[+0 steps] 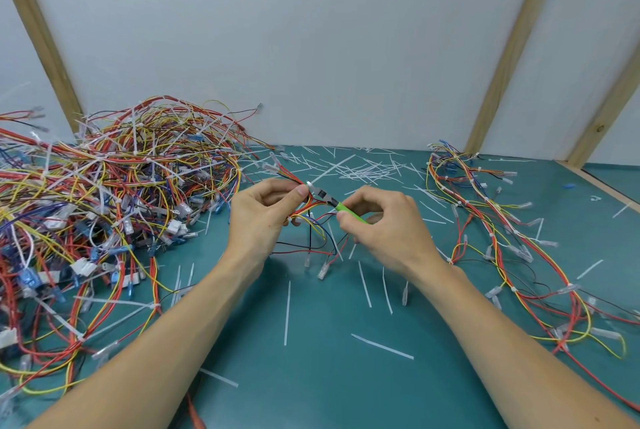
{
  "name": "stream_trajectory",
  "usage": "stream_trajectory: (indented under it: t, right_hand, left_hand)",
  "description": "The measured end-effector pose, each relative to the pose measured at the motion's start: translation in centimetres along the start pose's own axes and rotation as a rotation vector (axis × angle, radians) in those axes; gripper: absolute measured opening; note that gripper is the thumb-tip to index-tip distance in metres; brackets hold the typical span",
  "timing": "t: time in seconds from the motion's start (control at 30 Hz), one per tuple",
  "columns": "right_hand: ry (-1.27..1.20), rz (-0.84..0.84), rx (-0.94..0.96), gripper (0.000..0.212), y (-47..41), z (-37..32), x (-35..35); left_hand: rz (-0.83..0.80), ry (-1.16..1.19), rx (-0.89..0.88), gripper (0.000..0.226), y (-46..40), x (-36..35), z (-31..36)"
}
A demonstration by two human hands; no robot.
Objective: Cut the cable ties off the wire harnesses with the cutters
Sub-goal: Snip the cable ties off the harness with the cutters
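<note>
Head view: a wire harness (304,210) is pinched above the bench (311,376) by the left hand (266,213). Green-handled cutters (332,203) are gripped by the right hand (381,220), fingers curled round the handles, blades at the bundle. Cutting appears in hand; next, the ties must be severed without nicking wires.

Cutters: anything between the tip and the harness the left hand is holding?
Nothing visible. The right hand holds the green-handled cutters with the tip right at the wire bundle pinched in the left hand. The left thumb sits very close to the tip; whether a tie lies in the blades is too small to tell.
</note>
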State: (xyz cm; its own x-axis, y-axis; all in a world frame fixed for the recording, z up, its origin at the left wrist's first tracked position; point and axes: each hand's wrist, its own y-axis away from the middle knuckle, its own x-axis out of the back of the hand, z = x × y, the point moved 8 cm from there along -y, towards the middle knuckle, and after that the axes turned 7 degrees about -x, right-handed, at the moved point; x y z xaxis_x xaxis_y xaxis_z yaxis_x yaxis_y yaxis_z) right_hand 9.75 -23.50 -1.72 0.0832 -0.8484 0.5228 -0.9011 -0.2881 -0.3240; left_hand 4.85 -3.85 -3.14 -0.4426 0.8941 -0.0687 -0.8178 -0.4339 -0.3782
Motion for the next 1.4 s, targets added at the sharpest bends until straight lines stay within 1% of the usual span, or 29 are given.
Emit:
stream_trajectory:
  t: [0.13, 0.27, 0.5, 0.73, 0.97, 1.1, 1.3, 1.4]
  right_hand:
    - [0.018, 0.012, -0.017, 0.022, -0.07, 0.12, -0.21]
    - [0.055, 0.036, -0.010, 0.022, -0.06, 0.12, -0.26]
    - [0.045, 0.020, -0.020, 0.022, -0.31, 0.29, -0.17]
    - [0.053, 0.007, -0.021, 0.023, -0.30, 0.24, -0.16]
    - [0.054, 0.000, -0.026, 0.026, -0.32, 0.37, -0.17]
    - [0.053, -0.008, -0.023, 0.026, -0.22, 0.14, -0.12]
    - [0.054, 0.036, -0.025, 0.024, -0.15, -0.30, 0.16]
    - [0.052, 0.041, -0.026, 0.025, -0.16, -0.19, 0.24]
  left_hand:
    - [0.018, 0.017, 0.009, 0.008, 0.04, -0.04, -0.03]
    - [0.022, 0.024, 0.019, 0.013, 0.08, 0.00, -0.23]
    - [-0.030, 0.035, 0.010, 0.018, -0.03, -0.37, -0.31]
    - [-0.028, 0.037, 0.008, 0.024, -0.04, -0.35, -0.35]
    - [-0.032, 0.035, 0.007, 0.023, 0.00, -0.33, -0.34]
    - [-0.030, 0.033, 0.011, 0.027, 0.03, -0.31, -0.37]
    - [-0.062, 0.080, -0.021, 0.016, -0.07, -0.63, 0.12]
    - [-0.067, 0.067, -0.013, 0.011, 0.00, -0.76, 0.01]
